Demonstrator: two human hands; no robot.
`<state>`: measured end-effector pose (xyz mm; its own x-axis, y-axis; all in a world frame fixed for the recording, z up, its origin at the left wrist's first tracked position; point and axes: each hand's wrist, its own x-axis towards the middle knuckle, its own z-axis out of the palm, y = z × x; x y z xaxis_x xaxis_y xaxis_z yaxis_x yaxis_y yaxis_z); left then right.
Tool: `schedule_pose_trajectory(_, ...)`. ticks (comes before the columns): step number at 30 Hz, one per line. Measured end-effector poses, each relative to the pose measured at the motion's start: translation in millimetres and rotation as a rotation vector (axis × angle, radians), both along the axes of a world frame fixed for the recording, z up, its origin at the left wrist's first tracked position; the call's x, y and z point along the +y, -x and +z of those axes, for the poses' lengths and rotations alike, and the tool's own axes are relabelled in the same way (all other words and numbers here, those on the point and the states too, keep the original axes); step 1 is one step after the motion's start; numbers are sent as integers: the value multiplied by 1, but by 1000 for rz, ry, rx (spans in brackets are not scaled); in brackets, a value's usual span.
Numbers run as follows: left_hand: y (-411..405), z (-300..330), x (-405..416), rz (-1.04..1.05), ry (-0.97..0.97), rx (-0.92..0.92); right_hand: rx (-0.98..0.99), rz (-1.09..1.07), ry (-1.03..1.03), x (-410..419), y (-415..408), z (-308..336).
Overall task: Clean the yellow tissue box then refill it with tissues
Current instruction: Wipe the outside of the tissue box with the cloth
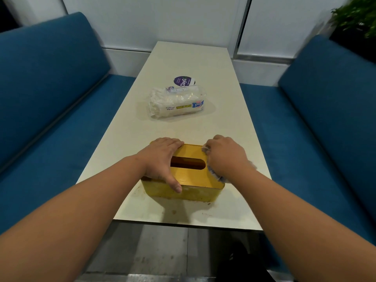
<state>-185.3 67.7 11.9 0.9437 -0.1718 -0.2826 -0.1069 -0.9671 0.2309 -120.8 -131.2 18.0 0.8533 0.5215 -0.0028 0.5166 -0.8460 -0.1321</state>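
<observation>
Your left hand (162,157) lies across the left end of the yellow box (189,176), fingers curled over its far edge and thumb down the near wall, gripping it. Your right hand (223,155) clutches a crumpled wipe (216,176) against the box's right end. Smooth lid, oval slot. Farther along the pale surface (234,123) lies a plastic-wrapped tissue pack (177,102).
</observation>
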Motion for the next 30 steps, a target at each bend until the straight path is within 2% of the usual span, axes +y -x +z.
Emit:
schedule_pose_trajectory(4, 0, 0, 1, -13, -6, -14, -7, 114, -31, 20, 13, -6)
schedule_pose_trajectory(9, -1, -1, 2, -11, -12, 2, 2, -31, -20, -9, -11, 2)
schedule_pose_trajectory(12, -4, 2, 6, -24, -10, 52, 48, -82, -254, 1, -18, 14)
schedule_pose_trajectory(14, -3, 11, 6, -1, 24, 93, 157, -109, -467, 16, -21, 24)
schedule_pose_trajectory(15, -2, 18, 5, 40, 76, 57, 216, -121, -565, 25, -21, 30)
schedule_pose_trajectory(17, 2, 36, -1, 202, 273, -161, 317, -160, -727, 42, -21, 42)
schedule_pose_trajectory(19, 10, 54, -11, 434, 617, -402, 430, -194, -850, 61, -15, 54)
schedule_pose_trajectory(21, 14, 70, -20, 611, 908, -442, 648, -203, -996, 83, -1, 67)
schedule_pose_trajectory(24, 19, 82, -18, 746, 945, -508, 914, -166, -1208, 104, 26, 81)
schedule_pose_trajectory(26, 28, 79, -7, 824, 946, -617, 1011, -83, -1221, 109, 38, 81)
schedule_pose_trajectory(28, 46, 67, 6, 884, 970, -682, 1083, 90, -1160, 107, 50, 78)
schedule_pose_trajectory(30, 71, 48, 13, 956, 1035, -680, 1032, 247, -993, 100, 59, 75)
